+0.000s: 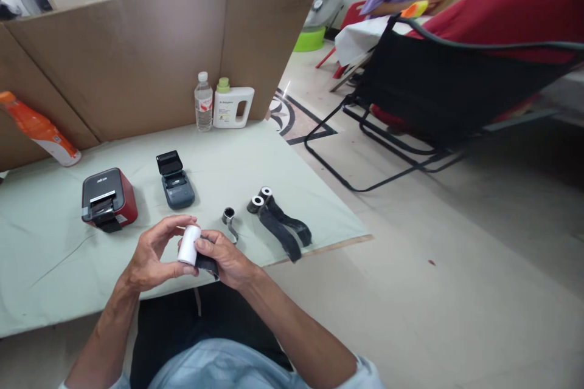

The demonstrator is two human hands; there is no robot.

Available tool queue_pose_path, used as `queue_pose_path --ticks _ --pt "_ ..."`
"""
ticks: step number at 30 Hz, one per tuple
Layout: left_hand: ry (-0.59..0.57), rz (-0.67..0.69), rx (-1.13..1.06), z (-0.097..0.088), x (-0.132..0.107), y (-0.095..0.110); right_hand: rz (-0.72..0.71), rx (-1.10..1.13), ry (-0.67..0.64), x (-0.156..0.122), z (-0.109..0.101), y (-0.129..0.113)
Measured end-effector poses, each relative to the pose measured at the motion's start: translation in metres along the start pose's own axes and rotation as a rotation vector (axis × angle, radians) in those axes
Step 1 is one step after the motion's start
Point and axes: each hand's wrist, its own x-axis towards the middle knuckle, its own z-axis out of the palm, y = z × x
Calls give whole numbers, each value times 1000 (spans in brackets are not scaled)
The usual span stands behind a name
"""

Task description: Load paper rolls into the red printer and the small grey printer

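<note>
Both my hands hold a small white paper roll (pixel 188 244) over the near edge of the low table (pixel 55 255). My left hand (pixel 152 254) pinches the roll from the left with thumb and fingers. My right hand (pixel 227 260) grips it from the right, along with a dark strip that hangs under the roll. Just beyond lie a small empty core with a curled strip (pixel 229 219) and two rolls with black wrappers (pixel 278 222). A dark grey mini printer (pixel 176 181) with its lid up and a red and black printer (pixel 108 199) sit further back.
A cardboard screen (pixel 137 48) stands behind the table. A water bottle (pixel 203 102), a white jug (pixel 232 106) and an orange pouch (pixel 39 129) lean against it. A black folding chair (pixel 438 91) with a person in red is at the right, on the tiled floor.
</note>
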Motion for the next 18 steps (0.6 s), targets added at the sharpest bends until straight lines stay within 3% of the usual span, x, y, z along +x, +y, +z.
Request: queue_pose_path --ticks 3,6,10,12,16,18 --pt "-59 13 201 -5 2 12 -5 -62 28 -1 -1 0" --pt "-201 38 506 -9 8 33 -13 -204 59 -3 -2 -2" --pt "-318 64 780 -5 12 52 -32 -312 84 -3 -2 -4" --pt "-283 58 696 -1 9 46 -19 -238 77 -2 -2 -5" --pt "-54 44 128 3 1 21 18 -40 -11 -1 -1 -8" --pt "-21 33 53 1 1 18 10 -66 -26 -2 -2 -10"
